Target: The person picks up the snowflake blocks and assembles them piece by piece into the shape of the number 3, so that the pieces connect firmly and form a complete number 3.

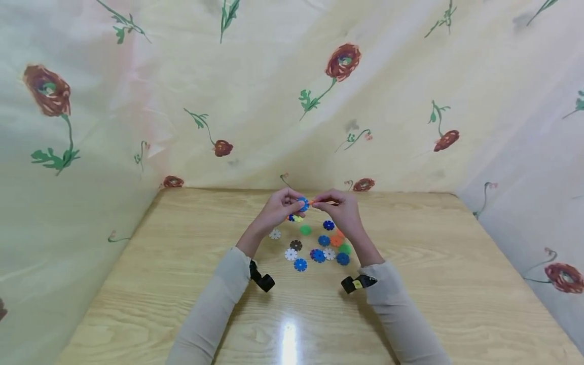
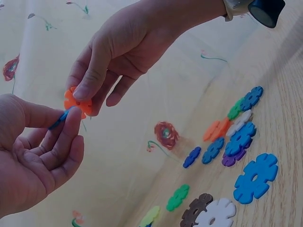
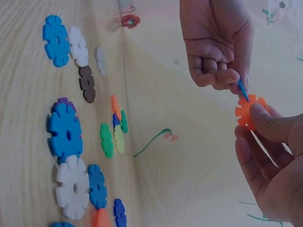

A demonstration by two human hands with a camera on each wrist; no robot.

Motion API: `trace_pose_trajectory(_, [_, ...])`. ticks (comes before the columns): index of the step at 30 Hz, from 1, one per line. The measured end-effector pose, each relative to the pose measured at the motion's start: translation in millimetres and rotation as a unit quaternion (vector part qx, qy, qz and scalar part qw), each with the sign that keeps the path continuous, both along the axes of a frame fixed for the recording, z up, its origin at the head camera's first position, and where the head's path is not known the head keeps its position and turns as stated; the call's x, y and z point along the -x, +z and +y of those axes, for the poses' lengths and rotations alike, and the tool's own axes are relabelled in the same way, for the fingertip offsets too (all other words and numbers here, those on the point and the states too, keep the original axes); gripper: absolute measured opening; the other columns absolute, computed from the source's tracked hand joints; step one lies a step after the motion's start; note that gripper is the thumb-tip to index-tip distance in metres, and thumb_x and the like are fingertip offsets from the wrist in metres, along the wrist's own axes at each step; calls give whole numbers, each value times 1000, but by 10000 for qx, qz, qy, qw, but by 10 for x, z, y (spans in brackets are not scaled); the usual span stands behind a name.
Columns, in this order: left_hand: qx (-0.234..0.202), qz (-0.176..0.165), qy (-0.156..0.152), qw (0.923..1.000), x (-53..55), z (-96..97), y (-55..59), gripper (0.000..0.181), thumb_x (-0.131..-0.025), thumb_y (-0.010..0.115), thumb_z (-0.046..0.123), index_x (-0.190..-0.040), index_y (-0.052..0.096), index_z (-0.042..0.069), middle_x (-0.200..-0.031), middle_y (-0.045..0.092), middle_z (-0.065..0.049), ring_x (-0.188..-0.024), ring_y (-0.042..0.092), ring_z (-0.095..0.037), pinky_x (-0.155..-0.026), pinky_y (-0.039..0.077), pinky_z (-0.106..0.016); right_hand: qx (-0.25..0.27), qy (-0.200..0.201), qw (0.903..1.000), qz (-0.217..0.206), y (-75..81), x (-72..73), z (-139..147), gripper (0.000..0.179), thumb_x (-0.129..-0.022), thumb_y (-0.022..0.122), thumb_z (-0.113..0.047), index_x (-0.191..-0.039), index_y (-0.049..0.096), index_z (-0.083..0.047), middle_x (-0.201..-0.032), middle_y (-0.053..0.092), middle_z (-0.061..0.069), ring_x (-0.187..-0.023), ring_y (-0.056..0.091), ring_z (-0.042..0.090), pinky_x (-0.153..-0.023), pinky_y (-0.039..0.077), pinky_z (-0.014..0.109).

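Note:
Up over the far part of the table, my left hand (image 1: 279, 207) pinches a blue notched plastic disc (image 1: 303, 204) between thumb and fingers. My right hand (image 1: 341, 207) pinches an orange notched disc (image 3: 251, 112) by its edge. In the right wrist view the blue disc stands edge-on, its rim meeting the orange disc's rim at a notch, the two roughly crosswise. The left wrist view shows the same meeting, with the left fingertips covering most of the blue disc.
Loose discs lie scattered below the hands: a blue one (image 1: 300, 264), a white one (image 1: 291, 254), a brown one (image 1: 296, 245), a green one (image 1: 305, 230) and several more, some overlapping. A flowered cloth (image 1: 274, 101) hangs behind the wooden table (image 1: 182, 284).

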State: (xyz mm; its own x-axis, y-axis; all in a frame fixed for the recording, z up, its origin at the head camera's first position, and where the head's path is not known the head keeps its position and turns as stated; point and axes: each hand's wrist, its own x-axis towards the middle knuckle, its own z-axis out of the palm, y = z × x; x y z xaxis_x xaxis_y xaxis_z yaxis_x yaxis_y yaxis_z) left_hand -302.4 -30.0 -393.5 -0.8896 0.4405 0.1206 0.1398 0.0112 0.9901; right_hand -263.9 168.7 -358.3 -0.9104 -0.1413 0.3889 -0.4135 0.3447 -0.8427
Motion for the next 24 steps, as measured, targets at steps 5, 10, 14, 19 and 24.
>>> trace_pose_trajectory(5, [-49,37,64,10000,3,23,-2,22,-104,57,7,-122,57,-6,-97,71,-12,-76,71,-10,-79,62,-30,137,-8,9996,231,2,-7,-19,9,-90,73,5,-92,73,13,-92,72,30,-81,71,21,-74,58,17])
trace_pose_trajectory(10, [-47,36,66,10000,-19,29,6,22,-104,57,6,-121,58,-7,-94,71,-11,-75,71,-10,-72,59,-23,279,-47,9991,303,-16,-24,-51,7,-88,73,8,-90,73,14,-90,72,31,-76,70,11,-71,59,19])
trace_pose_trajectory(14, [-18,94,44,9999,-24,19,1,21,-104,57,6,-120,59,-7,-96,71,-12,-74,71,-9,-70,57,-23,238,-133,9992,301,-20,-37,-84,5,-88,73,8,-90,73,13,-90,72,30,-76,68,7,-68,58,20])
trace_pose_trajectory(19, [2,69,-32,10000,-17,-23,-3,20,-104,57,6,-120,59,-6,-102,70,-18,-85,74,-30,-75,60,-26,206,-142,9995,210,-98,14,-84,7,-89,75,3,-91,75,10,-91,73,28,-77,67,8,-67,54,16])
trace_pose_trajectory(24, [-75,-58,-54,9999,-8,-55,-21,21,-104,57,5,-121,58,-6,-102,69,-13,-95,70,-43,-78,61,-26,147,-79,9998,131,-329,187,-33,10,-90,78,-7,-94,78,2,-93,75,22,-78,67,4,-69,55,16])
